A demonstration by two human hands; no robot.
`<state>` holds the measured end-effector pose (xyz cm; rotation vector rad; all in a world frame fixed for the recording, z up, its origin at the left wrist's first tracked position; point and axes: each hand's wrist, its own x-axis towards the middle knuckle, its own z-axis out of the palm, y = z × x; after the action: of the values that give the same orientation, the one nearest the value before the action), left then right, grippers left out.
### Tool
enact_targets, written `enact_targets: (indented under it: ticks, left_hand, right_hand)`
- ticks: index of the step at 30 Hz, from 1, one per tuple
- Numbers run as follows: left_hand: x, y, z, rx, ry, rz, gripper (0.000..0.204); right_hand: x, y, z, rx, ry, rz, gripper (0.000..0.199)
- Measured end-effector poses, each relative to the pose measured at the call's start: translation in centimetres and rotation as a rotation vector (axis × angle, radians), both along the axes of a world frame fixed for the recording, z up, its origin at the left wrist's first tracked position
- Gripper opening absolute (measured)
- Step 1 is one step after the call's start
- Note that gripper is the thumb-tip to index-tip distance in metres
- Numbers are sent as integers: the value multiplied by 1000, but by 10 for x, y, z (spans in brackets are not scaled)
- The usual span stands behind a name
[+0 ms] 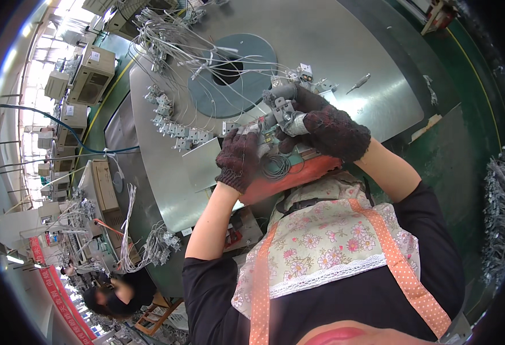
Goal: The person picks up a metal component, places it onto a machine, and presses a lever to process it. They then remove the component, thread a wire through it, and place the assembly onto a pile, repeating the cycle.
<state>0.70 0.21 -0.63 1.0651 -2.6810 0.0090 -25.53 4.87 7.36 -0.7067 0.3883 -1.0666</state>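
Dark maroon knit over both the left hand (239, 156) and the right hand (331, 133), with pale tape round some fingertips. Between them, above the near side of the steel table (344, 34), a grey metal piece (284, 107). Right fingers clamped on it; left fingers bent close together just beside it, partly hidden, so cannot tell whether pinched on anything. Just under the hands, a red-sided holder (290, 183) with a coiled thin cable (276, 167) on top.

Beside the left wrist, a pale flat plate (202, 165). Beyond it, a curved row of small metal blocks (177, 131) on thin wires, crowding that side. Farther off, a tangle of white cables (166, 35), strands stretched across the dark-centred blue-grey disc (258, 50). Past the right hand, a slim tool (358, 84) lying alone on the steel.

Off to the left, a blue hose (74, 123) in front of beige machines (94, 75); lower down, hanging white cables (129, 236) and another person (123, 293). Far right, a dense grey bundle (498, 213) near the floor.
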Motion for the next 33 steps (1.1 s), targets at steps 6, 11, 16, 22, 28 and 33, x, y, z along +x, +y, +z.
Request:
enact_targets:
  ticks: [6, 11, 16, 22, 28, 33]
  left_hand:
    - [4, 3, -10, 48, 88, -40, 49]
    - [8, 10, -3, 61, 59, -6, 55]
    - [4, 7, 3, 109, 36, -13, 55]
    - [3, 6, -2, -75, 215, -98, 48]
    - [-7, -5, 28, 418, 364, 123, 45]
    - [-9, -54, 38, 672, 208, 291, 48]
  right_hand:
    - [-11, 1, -27, -123, 54, -3, 67]
    - [-12, 17, 7, -42, 334, -113, 49]
    - [-7, 18, -10, -40, 621, -320, 47]
    - [1, 6, -37, 98, -51, -262, 61]
    - [1, 7, -27, -97, 661, -280, 61]
    - [17, -21, -6, -204, 136, 118, 48]
